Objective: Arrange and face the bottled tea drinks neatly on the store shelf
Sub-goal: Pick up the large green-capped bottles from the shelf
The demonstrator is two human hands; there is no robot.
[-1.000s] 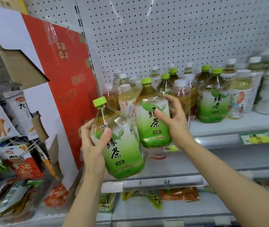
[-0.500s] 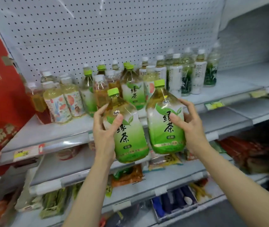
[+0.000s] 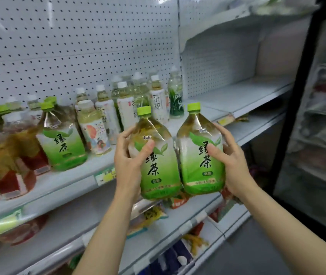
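Hands (image 3: pixel 127 159) (image 3: pixel 231 161) grip two bulbous, glossy plastic green-tea bottles (image 3: pixel 158 155) (image 3: pixel 199 151) touching.

— How's the light?
— Bright, even, cool white; shadows are soft, darkest at the right edge of the frame.
— Sharpness?
— The centre is fairly crisp; the lower left smears with blur, and straight lines bow near the edges.

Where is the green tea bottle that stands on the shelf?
In the head view, the shelved green tea bottle stands left of both hands, between the red tea bottles and a peach-labelled bottle.
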